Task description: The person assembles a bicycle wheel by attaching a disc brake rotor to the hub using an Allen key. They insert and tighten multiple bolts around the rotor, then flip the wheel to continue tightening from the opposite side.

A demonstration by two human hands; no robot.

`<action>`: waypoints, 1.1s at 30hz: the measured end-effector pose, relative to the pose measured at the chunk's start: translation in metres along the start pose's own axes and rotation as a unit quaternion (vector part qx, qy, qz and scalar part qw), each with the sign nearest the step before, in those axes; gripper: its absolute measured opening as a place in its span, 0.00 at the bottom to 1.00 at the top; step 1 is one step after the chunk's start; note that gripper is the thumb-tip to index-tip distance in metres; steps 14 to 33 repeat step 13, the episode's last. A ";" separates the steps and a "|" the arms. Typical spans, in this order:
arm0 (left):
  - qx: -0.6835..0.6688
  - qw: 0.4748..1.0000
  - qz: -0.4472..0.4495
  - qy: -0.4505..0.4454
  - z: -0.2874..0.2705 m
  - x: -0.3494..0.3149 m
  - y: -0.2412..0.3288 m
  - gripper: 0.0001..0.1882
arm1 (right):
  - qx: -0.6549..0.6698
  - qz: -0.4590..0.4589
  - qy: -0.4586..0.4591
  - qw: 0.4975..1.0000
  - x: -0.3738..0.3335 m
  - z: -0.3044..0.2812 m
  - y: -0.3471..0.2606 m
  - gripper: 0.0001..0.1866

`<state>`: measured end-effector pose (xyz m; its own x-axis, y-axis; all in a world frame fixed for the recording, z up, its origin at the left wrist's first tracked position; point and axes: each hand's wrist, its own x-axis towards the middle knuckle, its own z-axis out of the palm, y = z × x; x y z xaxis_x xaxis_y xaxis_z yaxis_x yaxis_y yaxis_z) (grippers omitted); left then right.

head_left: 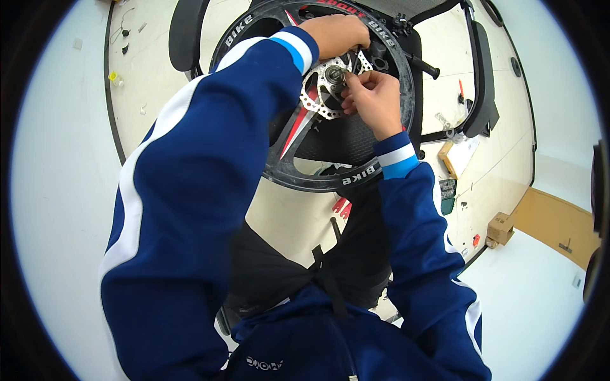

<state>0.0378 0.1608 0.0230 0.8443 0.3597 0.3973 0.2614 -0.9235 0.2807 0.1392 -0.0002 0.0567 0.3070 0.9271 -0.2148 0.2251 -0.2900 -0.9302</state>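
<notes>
A black bicycle wheel (305, 180) with red and white trim on its spokes lies in front of me on a black chair. A silver disc brake rotor (330, 112), drilled with small holes, surrounds the hub axle (335, 74) at its middle. My left hand (337, 36) reaches over the rotor's far side with its fingers curled down; the fingertips are mostly hidden. From the right, my right hand (375, 101) pinches thumb and forefinger together right beside the axle end. Whatever small part sits in that pinch is too hidden to name.
Chair armrests (186, 35) flank the wheel; the right armrest (484, 82) has a metal frame. On the floor at right lie a yellow-edged box (459, 155), a dark green case (448, 197) and small parts. Farther right stands a cardboard box (501, 227). Red-handled tools (342, 207) lie below the wheel.
</notes>
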 end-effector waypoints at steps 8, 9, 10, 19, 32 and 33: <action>0.082 0.994 0.069 -0.037 -0.027 0.010 0.017 0.12 | 0.029 0.029 -0.055 0.998 0.005 -0.016 0.005 0.11; 0.089 0.992 0.058 -0.063 -0.030 0.012 0.020 0.12 | 0.032 0.037 -0.063 0.997 0.008 -0.016 0.005 0.11; 0.096 0.990 0.047 -0.088 -0.033 0.012 0.022 0.13 | 0.028 0.040 -0.073 0.996 0.010 -0.016 0.004 0.11; 0.101 0.986 0.039 -0.125 -0.031 0.015 0.018 0.18 | 0.020 0.048 -0.097 0.994 0.015 -0.020 0.002 0.10; 0.101 0.986 0.039 -0.125 -0.031 0.015 0.018 0.18 | 0.020 0.048 -0.097 0.994 0.015 -0.020 0.002 0.10; 0.101 0.986 0.039 -0.125 -0.031 0.015 0.018 0.18 | 0.020 0.048 -0.097 0.994 0.015 -0.020 0.002 0.10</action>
